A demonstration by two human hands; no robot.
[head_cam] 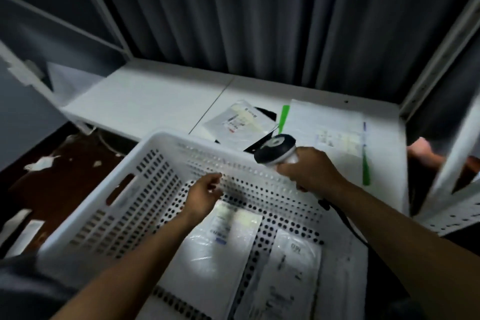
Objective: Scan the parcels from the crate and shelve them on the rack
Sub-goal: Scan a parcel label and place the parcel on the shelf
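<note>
A scanner (276,149) is gripped in the right hand (307,167), the fingers wrapped tight around its handle, with the dark head raised over the far rim of the crate (166,138). A black cable (345,221) is seen trailing from the base of the handle along the right forearm. The left hand (204,193) is held loosely half open inside the crate, empty, its fingertips close to the perforated far wall; whether the wall is touched cannot be told.

Two flat parcels lie on the crate floor below the hands: a white one (215,254) with a printed label just under the left wrist, and a clear-wrapped one (288,275) beside it to the right. The crate is white, perforated, with a handle slot in its left wall.

Beyond the crate, a white shelf (145,96) of the rack is seen, on which a third parcel (240,119) in a clear bag rests near the scanner head, next to a large white sheet (335,135) with green strips. A dark curtain (259,13) hangs behind the shelf.
</note>
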